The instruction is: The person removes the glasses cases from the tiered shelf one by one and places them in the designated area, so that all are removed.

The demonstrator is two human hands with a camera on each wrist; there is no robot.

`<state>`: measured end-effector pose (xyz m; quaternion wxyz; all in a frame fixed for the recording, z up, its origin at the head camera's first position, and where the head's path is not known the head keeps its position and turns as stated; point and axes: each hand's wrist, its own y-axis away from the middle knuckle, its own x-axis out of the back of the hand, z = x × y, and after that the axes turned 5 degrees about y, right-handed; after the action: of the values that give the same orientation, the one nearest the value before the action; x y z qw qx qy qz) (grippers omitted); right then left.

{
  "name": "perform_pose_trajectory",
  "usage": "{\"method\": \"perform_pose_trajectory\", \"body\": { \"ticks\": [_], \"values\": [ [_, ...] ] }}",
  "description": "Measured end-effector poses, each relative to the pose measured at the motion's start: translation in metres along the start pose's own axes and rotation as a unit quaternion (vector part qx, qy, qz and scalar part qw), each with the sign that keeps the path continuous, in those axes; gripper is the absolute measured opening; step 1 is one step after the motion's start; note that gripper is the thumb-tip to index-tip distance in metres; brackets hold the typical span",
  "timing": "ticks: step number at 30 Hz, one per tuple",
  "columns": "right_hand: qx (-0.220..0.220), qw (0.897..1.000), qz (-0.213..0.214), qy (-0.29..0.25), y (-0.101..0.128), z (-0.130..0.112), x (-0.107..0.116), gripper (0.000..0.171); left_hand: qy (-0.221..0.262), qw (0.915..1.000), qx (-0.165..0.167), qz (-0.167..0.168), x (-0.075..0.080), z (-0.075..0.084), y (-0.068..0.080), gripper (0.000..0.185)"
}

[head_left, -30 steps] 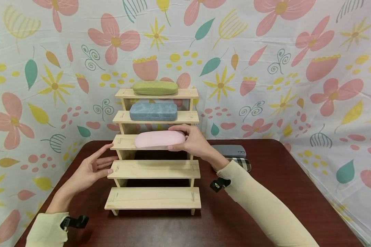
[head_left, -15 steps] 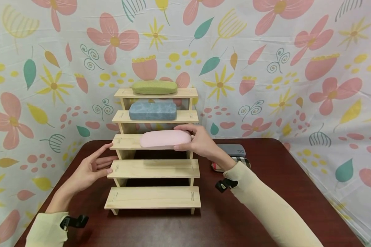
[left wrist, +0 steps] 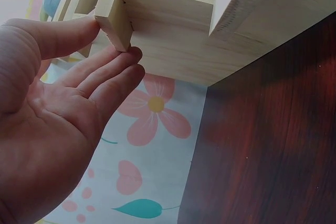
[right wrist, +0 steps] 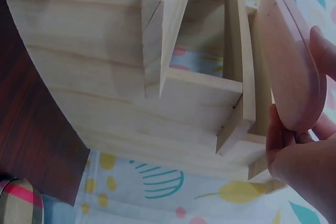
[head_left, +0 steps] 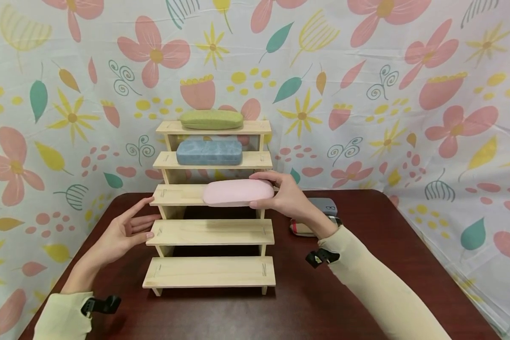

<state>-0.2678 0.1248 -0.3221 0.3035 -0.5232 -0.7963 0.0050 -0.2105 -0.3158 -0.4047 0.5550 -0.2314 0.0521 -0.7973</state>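
I'd keep the pink case (head_left: 233,192) level and clear of the shelf above, steadying the wooden rack (head_left: 208,273) with the left hand (head_left: 119,233), whose fairly straight fingers touch its left edge. The right hand (head_left: 286,196) grasps the case's right end, thumb in front; the rest extends leftward from those fingertips, at the middle shelf (head_left: 180,193). Whether case and shelf touch, I can't tell.

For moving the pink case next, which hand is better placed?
Probably the right hand: its fingers and thumb grip the pink case by its right end. The left hand is at the wooden rack's left side, apart from the case.
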Motion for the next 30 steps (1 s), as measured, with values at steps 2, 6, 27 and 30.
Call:
{"method": "perform_pose_trajectory", "body": {
  "ticks": [2, 6, 27, 30],
  "values": [
    [0.000, 1.000, 0.001, -0.002, 0.002, 0.001, 0.003, 0.058, -0.001, 1.0000, 0.000, 0.000, 0.000, -0.001, 0.000, 0.085],
    [-0.008, 1.000, 0.002, -0.008, 0.007, 0.003, 0.008, 0.058, 0.000, 1.0000, 0.000, -0.001, 0.000, -0.002, 0.001, 0.086],
    [-0.011, 0.999, 0.020, 0.048, 0.042, 0.008, 0.042, 0.062, 0.000, 1.0000, -0.006, -0.003, 0.001, -0.001, 0.001, 0.085],
    [-0.016, 0.998, 0.023, 0.056, 0.048, 0.007, 0.048, 0.061, 0.000, 1.0000, -0.006, -0.003, 0.001, -0.001, 0.001, 0.085]
  ]
}}
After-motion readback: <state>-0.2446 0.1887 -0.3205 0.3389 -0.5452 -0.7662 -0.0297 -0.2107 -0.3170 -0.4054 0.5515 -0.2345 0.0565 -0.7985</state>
